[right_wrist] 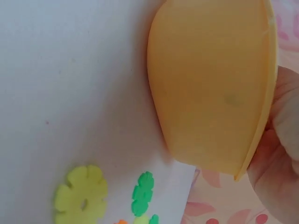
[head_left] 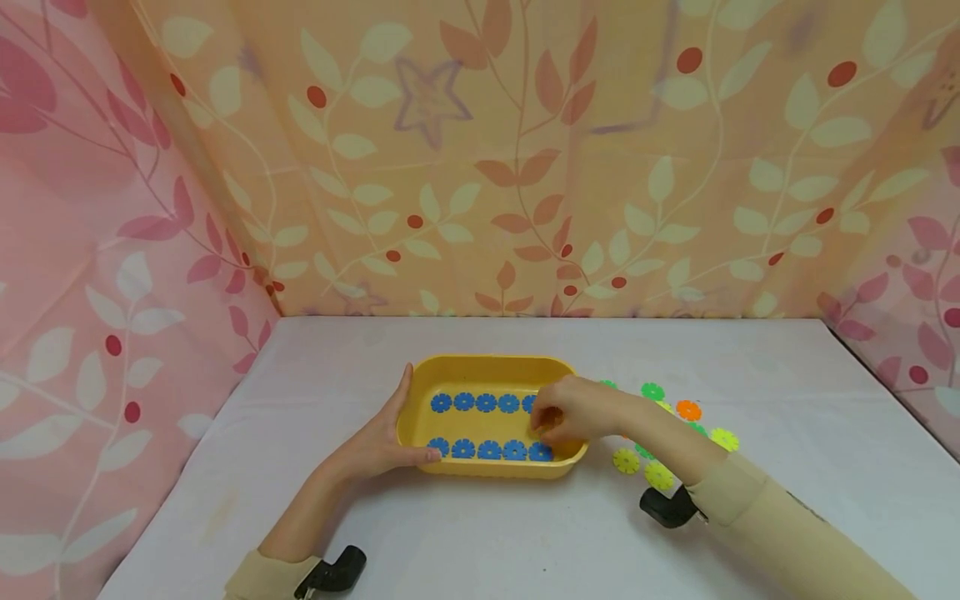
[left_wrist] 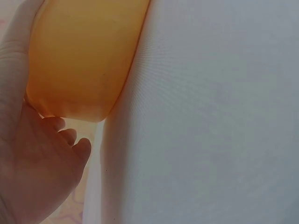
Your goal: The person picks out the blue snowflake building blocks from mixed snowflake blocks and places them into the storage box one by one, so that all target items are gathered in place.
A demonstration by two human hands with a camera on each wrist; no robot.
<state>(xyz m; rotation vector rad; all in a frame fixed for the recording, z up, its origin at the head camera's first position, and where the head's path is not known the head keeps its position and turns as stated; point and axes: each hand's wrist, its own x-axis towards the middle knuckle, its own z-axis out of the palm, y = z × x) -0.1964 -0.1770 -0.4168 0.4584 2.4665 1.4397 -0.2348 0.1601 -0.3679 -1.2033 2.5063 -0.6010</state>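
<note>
On the table is a yellow plastic basin (head_left: 491, 469) with two rows of blue flower-shaped discs (head_left: 486, 403) lying on its floor. My left hand (head_left: 371, 442) grips the basin's left end, its thumb over the near rim and its fingers along the outer wall. Over the basin's right end, my right hand (head_left: 577, 408) reaches inside with curled fingers pointing down between the two rows. A disc at the right of the far row is partly covered by this hand. I cannot tell whether its fingertips pinch a disc. In the right wrist view, the hand shows beyond the basin's rim (right_wrist: 268, 93).
Right of the basin, several loose flower discs lie scattered: yellow (head_left: 659, 476), green (head_left: 652, 391) and orange (head_left: 688, 410), some behind the right forearm. A white cloth (head_left: 480, 542) covers the table. Patterned curtains (head_left: 525, 167) stand behind it and on both sides.
</note>
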